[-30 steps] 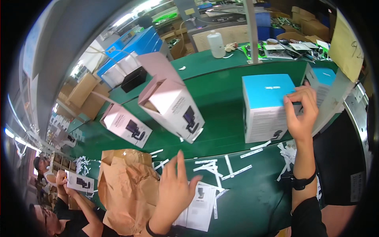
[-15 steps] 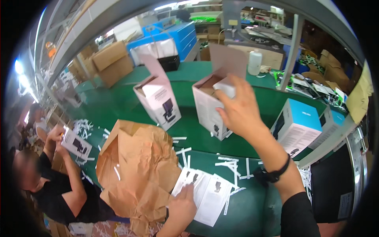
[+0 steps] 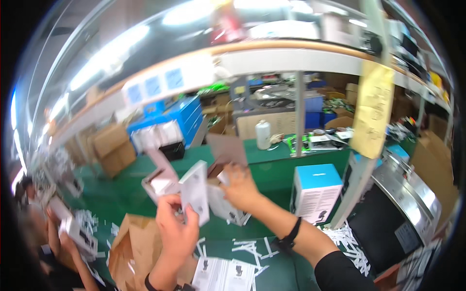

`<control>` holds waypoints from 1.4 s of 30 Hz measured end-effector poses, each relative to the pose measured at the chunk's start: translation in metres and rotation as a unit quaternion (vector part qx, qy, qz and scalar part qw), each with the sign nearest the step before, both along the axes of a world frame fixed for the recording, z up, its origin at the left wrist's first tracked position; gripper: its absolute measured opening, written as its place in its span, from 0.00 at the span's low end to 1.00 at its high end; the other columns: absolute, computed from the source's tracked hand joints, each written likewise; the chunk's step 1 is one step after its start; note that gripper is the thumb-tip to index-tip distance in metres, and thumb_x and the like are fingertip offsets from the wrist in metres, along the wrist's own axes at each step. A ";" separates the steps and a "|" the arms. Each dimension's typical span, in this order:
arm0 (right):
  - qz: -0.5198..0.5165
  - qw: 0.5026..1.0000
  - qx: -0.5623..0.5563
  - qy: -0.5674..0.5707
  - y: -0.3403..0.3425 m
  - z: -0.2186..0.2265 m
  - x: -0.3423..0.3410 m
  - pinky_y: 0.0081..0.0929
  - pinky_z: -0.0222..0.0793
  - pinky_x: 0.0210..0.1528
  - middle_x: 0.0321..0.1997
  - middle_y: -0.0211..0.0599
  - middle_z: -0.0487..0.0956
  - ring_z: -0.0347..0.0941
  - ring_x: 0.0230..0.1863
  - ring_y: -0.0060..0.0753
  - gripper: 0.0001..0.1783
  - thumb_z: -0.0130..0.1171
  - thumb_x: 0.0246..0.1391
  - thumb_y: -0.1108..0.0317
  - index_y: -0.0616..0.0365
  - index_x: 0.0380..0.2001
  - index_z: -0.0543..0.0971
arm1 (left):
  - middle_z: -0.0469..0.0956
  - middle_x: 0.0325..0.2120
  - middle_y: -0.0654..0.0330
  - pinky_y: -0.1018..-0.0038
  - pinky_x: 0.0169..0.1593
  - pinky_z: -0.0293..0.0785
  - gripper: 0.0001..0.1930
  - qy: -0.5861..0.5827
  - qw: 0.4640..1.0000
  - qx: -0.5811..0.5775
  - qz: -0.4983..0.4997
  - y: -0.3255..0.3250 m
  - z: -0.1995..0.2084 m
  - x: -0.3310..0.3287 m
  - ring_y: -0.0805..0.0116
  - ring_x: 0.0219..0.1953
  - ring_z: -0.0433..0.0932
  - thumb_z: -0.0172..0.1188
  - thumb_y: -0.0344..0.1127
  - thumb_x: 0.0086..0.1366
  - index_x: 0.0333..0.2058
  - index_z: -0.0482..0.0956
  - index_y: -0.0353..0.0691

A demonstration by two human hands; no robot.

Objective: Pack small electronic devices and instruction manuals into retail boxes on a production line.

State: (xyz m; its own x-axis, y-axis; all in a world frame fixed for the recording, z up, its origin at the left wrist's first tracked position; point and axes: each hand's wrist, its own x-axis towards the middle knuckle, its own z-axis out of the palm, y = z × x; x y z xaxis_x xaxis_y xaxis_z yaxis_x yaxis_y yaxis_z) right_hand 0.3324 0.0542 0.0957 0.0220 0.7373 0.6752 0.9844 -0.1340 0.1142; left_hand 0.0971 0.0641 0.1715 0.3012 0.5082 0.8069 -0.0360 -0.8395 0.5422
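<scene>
My left hand (image 3: 177,228) is closed on a white folded leaflet (image 3: 198,191), held upright in front of the open boxes. At the mouth of the white open box (image 3: 225,206) is my right hand (image 3: 241,186), its bent fingers gripping the top edge beside a white inner flap; the fingertips are blurred. The lid of this box stands up at the back. To its left is another white open box (image 3: 160,182) with its lid raised, partly behind the leaflet. Near the lower edge, white printed leaflets (image 3: 223,276) lie on the green work surface (image 3: 272,182).
A crumpled brown paper bag (image 3: 133,247) stands at lower left. Blue-topped box (image 3: 318,191) stands at right beside a metal post (image 3: 357,186). White paper strips (image 3: 250,250) are scattered around. Another person's hand (image 3: 68,242) holds a white box at far left. A white bottle (image 3: 262,135) stands behind.
My left hand has risen from the leaflets on the surface and now holds a leaflet up. My right hand stays at the open box. The view has tilted upward and swung right.
</scene>
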 end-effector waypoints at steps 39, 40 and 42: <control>-0.155 0.977 0.040 0.142 -0.055 -0.030 0.002 0.43 0.78 0.37 0.55 0.74 0.74 0.80 0.48 0.59 0.22 0.56 0.54 0.57 0.66 0.39 0.85 | 0.69 0.43 0.38 0.46 0.51 0.70 0.36 -0.027 0.931 0.329 0.157 0.062 -0.035 0.154 0.36 0.45 0.70 0.62 0.38 0.56 0.62 0.66 0.28; -0.150 0.969 0.083 0.180 -0.054 -0.027 -0.001 0.44 0.78 0.38 0.54 0.70 0.76 0.79 0.49 0.57 0.22 0.56 0.54 0.56 0.65 0.40 0.85 | 0.69 0.43 0.38 0.46 0.51 0.70 0.36 -0.025 0.931 0.328 0.158 0.066 -0.035 0.148 0.36 0.45 0.70 0.62 0.38 0.56 0.62 0.66 0.28; -0.148 0.956 0.127 0.218 -0.056 -0.018 -0.002 0.45 0.78 0.38 0.53 0.66 0.77 0.79 0.49 0.55 0.23 0.56 0.53 0.55 0.63 0.41 0.85 | 0.69 0.50 0.36 0.46 0.55 0.69 0.37 0.199 0.935 0.213 0.203 0.073 -0.039 0.141 0.35 0.49 0.71 0.63 0.43 0.59 0.64 0.64 0.29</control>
State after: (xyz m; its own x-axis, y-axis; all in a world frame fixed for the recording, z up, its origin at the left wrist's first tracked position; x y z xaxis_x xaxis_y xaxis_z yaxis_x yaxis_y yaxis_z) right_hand 0.3303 -0.0021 0.0779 0.5240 0.4693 0.7108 0.8460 -0.3830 -0.3709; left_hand 0.2385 0.1368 0.1330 0.4727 0.3034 0.8273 0.4653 -0.8833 0.0580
